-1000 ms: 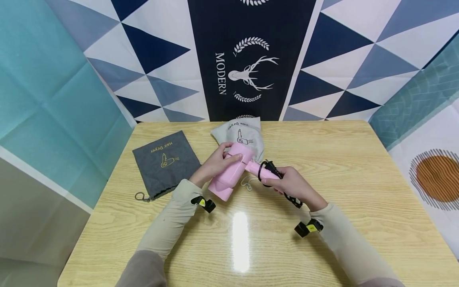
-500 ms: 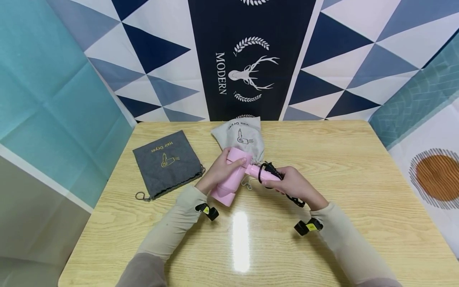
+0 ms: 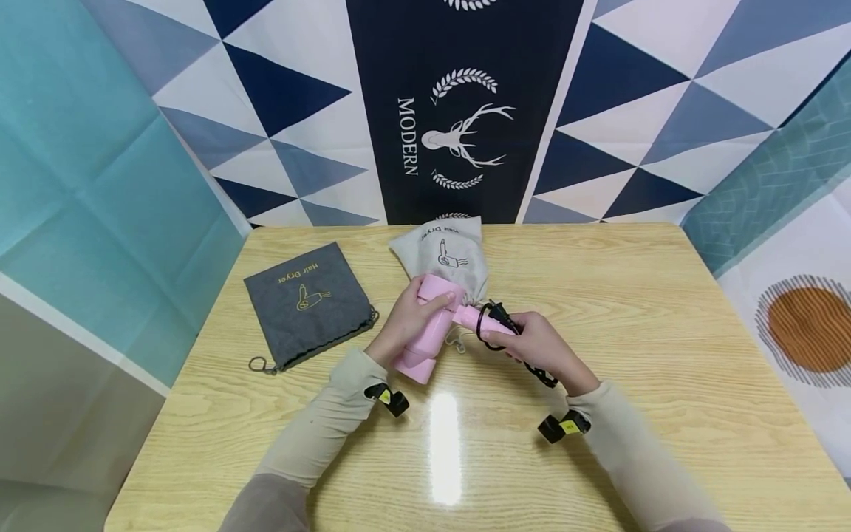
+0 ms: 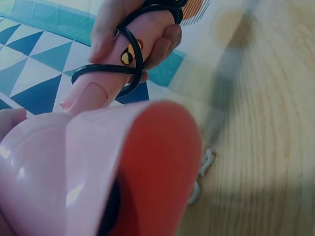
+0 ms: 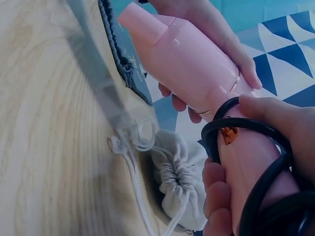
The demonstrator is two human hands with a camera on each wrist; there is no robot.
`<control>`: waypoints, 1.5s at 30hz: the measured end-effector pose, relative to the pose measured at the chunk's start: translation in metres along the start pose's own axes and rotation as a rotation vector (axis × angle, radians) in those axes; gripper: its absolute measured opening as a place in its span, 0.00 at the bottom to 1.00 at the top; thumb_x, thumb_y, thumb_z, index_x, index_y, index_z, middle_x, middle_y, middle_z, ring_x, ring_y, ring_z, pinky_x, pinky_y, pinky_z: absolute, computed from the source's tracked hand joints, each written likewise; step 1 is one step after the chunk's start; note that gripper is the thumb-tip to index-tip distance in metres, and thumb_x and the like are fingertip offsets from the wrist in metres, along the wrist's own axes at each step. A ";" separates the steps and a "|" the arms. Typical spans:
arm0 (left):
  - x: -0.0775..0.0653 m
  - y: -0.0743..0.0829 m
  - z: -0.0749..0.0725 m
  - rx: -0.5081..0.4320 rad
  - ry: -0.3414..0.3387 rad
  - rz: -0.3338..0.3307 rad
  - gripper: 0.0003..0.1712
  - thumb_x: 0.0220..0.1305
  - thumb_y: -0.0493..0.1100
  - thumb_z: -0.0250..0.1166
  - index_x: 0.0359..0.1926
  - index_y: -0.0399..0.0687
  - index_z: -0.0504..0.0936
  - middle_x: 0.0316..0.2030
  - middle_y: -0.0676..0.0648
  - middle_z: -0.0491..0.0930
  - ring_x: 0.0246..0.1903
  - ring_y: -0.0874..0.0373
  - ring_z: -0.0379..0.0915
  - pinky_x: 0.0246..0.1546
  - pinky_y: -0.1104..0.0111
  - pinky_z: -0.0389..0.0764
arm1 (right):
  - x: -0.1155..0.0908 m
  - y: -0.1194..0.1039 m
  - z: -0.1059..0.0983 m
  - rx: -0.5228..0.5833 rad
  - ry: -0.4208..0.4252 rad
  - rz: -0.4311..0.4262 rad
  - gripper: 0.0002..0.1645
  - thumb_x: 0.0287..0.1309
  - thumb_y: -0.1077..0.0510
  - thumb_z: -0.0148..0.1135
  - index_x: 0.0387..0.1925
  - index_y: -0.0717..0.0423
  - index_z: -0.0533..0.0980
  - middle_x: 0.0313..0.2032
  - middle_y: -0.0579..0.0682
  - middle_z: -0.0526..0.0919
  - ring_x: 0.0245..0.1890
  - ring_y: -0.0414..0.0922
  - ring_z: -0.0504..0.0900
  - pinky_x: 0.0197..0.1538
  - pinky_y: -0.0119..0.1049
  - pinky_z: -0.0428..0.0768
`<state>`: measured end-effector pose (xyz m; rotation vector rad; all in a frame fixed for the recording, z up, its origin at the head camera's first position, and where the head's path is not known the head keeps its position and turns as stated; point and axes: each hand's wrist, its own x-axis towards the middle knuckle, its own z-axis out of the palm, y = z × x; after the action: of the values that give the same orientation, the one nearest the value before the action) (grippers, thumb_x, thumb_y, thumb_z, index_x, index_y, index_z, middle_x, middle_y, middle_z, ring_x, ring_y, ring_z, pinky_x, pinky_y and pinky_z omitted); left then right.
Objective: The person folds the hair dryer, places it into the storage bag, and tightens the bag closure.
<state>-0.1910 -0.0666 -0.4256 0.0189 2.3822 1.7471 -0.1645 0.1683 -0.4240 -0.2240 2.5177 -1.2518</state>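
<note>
A pink hair dryer (image 3: 432, 332) is held above the table between both hands. My left hand (image 3: 408, 318) grips its barrel, thumb across the top, fingers underneath. My right hand (image 3: 538, 341) holds the handle (image 3: 482, 321), which has a black cord (image 5: 263, 191) looped round it. In the left wrist view the flared nozzle (image 4: 162, 162) faces the camera. The cord's plug (image 3: 499, 312) shows just above the right hand. Behind the dryer lies a light grey drawstring pouch (image 3: 452, 251) printed with a hair dryer; the dryer hides part of it.
A dark grey drawstring pouch (image 3: 306, 303) lies flat on the left of the wooden table (image 3: 598, 295), its cord loop (image 3: 262, 364) near the front. The light pouch's white drawstring (image 3: 456, 340) trails under the dryer. Patterned cloth (image 3: 286, 111) hangs behind the table.
My left hand and the dryer's barrel have come slightly down toward me, and the nozzle has swung a little right. The right hand keeps its hold on the handle, almost in place.
</note>
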 end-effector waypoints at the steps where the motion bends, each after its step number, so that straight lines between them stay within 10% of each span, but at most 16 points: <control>1: 0.000 0.000 0.001 -0.010 0.000 -0.004 0.41 0.64 0.57 0.64 0.71 0.46 0.61 0.49 0.37 0.77 0.34 0.52 0.79 0.30 0.63 0.82 | 0.000 0.001 0.001 -0.004 0.002 0.000 0.24 0.56 0.43 0.68 0.25 0.60 0.76 0.16 0.51 0.77 0.15 0.43 0.73 0.20 0.34 0.73; 45: -0.004 -0.001 0.021 -0.243 0.315 -0.053 0.42 0.62 0.62 0.62 0.69 0.46 0.62 0.45 0.40 0.77 0.32 0.56 0.75 0.32 0.66 0.78 | 0.007 -0.019 0.048 0.200 0.270 0.076 0.26 0.64 0.37 0.57 0.30 0.57 0.73 0.19 0.52 0.78 0.17 0.41 0.73 0.22 0.33 0.72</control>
<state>-0.1838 -0.0477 -0.4318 -0.3764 2.3207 2.1373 -0.1546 0.1189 -0.4375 0.0941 2.5647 -1.5821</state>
